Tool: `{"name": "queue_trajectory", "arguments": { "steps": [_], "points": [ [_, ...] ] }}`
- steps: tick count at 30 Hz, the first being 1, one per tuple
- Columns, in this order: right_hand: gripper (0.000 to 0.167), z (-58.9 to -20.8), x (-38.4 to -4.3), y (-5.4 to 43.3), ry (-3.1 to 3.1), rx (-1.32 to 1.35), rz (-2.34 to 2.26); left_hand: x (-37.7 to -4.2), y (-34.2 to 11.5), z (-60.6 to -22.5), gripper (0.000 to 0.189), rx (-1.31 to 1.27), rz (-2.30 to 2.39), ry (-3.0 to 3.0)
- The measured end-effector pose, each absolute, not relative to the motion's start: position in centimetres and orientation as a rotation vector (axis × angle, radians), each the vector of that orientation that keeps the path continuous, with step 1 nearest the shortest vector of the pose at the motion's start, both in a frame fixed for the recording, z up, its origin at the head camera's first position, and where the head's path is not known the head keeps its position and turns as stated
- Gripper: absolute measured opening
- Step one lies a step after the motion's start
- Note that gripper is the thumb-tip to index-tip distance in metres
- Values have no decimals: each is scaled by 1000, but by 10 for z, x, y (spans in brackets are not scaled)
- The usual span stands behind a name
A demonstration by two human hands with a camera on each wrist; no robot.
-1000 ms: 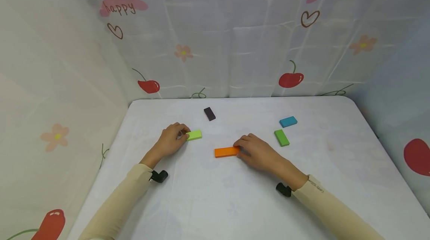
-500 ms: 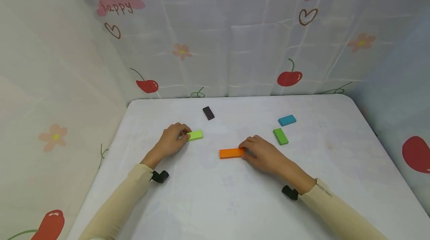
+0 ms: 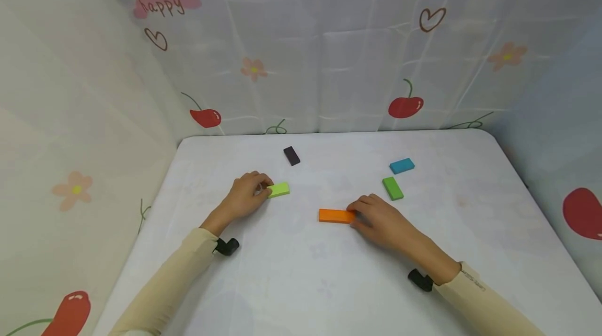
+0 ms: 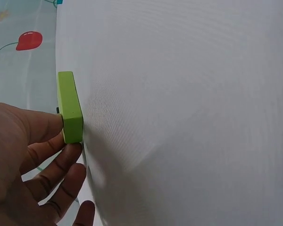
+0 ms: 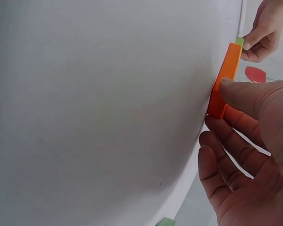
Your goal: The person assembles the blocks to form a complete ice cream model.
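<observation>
My left hand [image 3: 246, 195] pinches one end of a flat light green domino block [image 3: 281, 189], left of the table's middle. In the left wrist view the thumb lies on one face of this block [image 4: 70, 103], with the fingers behind and below it. To the right and nearer, my right hand [image 3: 383, 223] grips the right end of a longer orange block [image 3: 334, 216]. The right wrist view shows the thumb across the orange block [image 5: 230, 61], with fingertips at its lower end. A gap separates the two blocks in the head view.
A dark brown block [image 3: 291, 155] lies near the back edge. Toward the back right are a blue block [image 3: 402, 165] and a green block [image 3: 392, 188], close together. The white table [image 3: 282, 273] ends at a printed curtain [image 3: 352, 64] behind.
My right hand has moved right and slightly nearer with the orange block in its grip. My left hand has shifted a little to the right with the light green block.
</observation>
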State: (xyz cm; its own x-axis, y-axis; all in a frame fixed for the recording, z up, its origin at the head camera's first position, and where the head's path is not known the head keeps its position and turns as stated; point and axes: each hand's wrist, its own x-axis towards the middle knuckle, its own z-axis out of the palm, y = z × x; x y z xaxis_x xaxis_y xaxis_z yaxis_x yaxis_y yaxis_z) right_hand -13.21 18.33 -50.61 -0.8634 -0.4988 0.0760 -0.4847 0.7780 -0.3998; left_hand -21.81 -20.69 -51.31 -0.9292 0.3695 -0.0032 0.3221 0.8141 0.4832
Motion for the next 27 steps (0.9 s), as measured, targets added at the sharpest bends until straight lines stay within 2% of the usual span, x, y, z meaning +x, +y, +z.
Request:
{"name": "queue_trajectory", "arguments": {
  "steps": [11,27],
  "points": [
    [28,-504,-113,191,2930,-762,-636,-216,-199,-511,19,575,723,2892],
    [23,-497,-95,176,2826,-1019,-657,-215,-197,-511,19,566,750,2884]
  ]
}}
